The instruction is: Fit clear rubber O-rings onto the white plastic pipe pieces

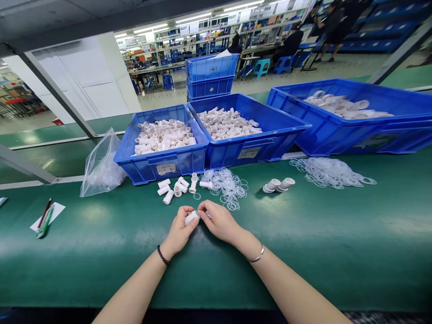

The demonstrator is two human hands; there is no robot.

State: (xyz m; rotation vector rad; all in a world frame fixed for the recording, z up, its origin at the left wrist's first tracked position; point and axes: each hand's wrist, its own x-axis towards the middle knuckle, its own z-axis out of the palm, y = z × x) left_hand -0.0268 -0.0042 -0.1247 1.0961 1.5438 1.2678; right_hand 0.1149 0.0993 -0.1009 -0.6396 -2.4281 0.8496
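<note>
My left hand [179,228] is closed around a white plastic pipe fitting [191,218], held just above the green work surface. Close against the fitting's right end, my right hand [218,220] has its fingers pinched together. Something pale shows at those fingertips, too small and covered to make out. Beyond my hands lie several loose white pipe fittings [168,196], some upright and some on their sides. Beside them is a heap of thin clear rings [229,185], and a single ring [197,196] lies apart nearer my hands.
Blue bins [162,166] of white fittings line the back of the green table [303,261]. Two larger fittings [272,185] stand right of centre, near a pile of larger rings [329,172]. At left are a clear plastic bag [103,168], a green cutter [45,222] and a pen [44,212].
</note>
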